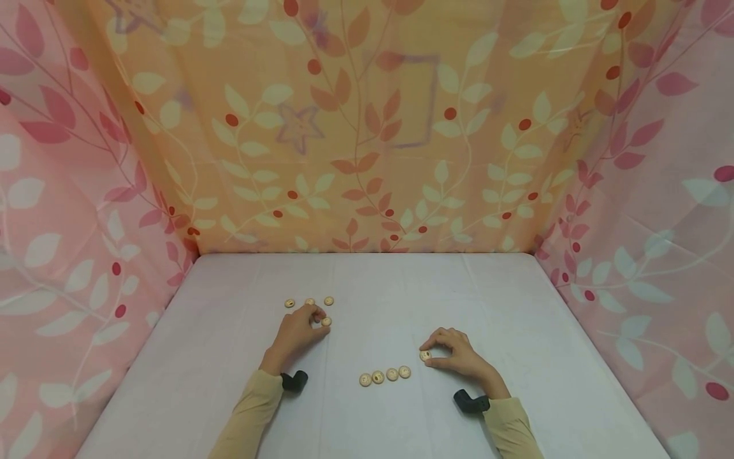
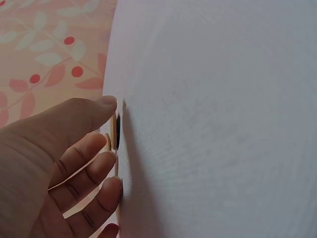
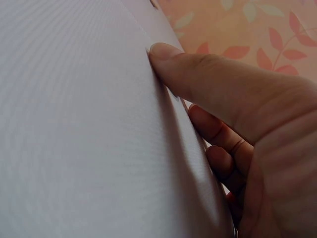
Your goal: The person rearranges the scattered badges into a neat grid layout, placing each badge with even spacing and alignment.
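Note:
My left hand (image 1: 295, 331) pinches a small round wooden disc (image 1: 326, 322) between thumb and fingers at the white table. In the left wrist view this disc (image 2: 114, 131) shows edge-on beside the thumb tip. Just beyond the fingers lie three similar discs; the middle disc (image 1: 309, 301) is partly covered by the hand. On the right, my right hand (image 1: 460, 357) holds another wooden disc (image 1: 425, 355), with a dark mark on its face, between thumb and index finger. The right wrist view shows the thumb low over the cloth, and its disc is hidden there.
Several more discs form a short row, including a dark-marked disc (image 1: 378, 377), left of the right hand. The white tabletop (image 1: 378, 433) is bounded by an orange patterned cloth (image 1: 355, 127) behind and pink cloths at both sides. A black wrist mount (image 1: 471, 402) sits by each sleeve.

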A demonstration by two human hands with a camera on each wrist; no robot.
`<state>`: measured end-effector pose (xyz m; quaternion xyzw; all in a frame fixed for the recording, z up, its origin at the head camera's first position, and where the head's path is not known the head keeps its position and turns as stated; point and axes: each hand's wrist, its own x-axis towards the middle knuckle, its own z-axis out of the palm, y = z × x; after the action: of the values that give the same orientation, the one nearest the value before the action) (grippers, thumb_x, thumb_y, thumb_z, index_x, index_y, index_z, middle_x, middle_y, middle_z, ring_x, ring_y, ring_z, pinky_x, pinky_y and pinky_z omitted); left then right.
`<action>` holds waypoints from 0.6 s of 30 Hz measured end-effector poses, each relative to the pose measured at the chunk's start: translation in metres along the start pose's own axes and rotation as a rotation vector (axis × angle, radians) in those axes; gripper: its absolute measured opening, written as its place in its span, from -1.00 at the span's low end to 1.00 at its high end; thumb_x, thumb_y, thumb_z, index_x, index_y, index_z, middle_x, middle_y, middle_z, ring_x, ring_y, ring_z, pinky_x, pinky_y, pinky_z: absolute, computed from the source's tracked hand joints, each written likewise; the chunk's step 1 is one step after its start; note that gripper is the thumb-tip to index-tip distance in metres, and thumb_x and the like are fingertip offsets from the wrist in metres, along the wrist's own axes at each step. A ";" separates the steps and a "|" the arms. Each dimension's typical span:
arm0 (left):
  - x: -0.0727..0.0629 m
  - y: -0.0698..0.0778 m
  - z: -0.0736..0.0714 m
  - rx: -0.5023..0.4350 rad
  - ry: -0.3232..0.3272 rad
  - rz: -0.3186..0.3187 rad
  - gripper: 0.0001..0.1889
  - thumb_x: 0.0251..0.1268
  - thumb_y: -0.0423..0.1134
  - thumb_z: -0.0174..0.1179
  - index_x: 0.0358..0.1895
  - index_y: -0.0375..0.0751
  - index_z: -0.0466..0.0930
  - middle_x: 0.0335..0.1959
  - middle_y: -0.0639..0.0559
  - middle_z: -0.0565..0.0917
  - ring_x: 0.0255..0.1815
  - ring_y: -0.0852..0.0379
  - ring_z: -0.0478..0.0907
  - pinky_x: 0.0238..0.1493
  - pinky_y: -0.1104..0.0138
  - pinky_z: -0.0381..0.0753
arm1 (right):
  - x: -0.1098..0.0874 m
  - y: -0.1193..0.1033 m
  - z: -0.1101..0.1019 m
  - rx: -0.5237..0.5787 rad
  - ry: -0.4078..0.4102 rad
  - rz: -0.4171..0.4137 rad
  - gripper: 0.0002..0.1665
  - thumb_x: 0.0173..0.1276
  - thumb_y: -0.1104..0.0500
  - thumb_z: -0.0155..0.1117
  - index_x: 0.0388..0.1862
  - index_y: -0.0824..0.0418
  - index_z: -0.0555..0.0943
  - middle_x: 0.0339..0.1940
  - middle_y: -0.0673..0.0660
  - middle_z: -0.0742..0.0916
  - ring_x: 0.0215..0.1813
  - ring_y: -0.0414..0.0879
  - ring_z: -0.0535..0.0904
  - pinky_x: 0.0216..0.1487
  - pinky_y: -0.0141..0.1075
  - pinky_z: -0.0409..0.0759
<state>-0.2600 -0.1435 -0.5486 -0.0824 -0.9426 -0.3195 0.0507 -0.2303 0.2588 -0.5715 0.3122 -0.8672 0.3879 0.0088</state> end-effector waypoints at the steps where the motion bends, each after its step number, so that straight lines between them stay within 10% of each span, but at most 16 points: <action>1: -0.001 0.001 0.000 -0.004 0.002 0.004 -0.73 -0.06 -0.05 0.39 -0.27 -0.01 0.60 -0.40 0.18 0.58 -0.44 0.23 0.39 -0.30 0.29 0.33 | 0.000 0.000 0.000 -0.001 0.001 0.000 -0.69 0.04 -0.07 0.42 -0.19 -0.14 0.63 -0.19 -0.25 0.61 -0.07 -0.27 0.40 0.07 -0.01 -0.01; 18: -0.015 0.015 0.006 -0.071 0.008 0.053 -0.72 -0.05 -0.10 0.41 -0.23 0.03 0.60 -0.42 0.24 0.58 -0.49 0.30 0.38 -0.40 0.38 0.35 | 0.001 -0.001 0.000 -0.006 0.003 0.009 -0.70 0.04 -0.06 0.42 -0.20 -0.13 0.64 -0.19 -0.23 0.61 -0.07 -0.28 0.40 0.08 0.00 0.01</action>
<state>-0.2428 -0.1301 -0.5463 -0.1078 -0.9280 -0.3516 0.0601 -0.2302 0.2578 -0.5703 0.3077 -0.8697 0.3857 0.0094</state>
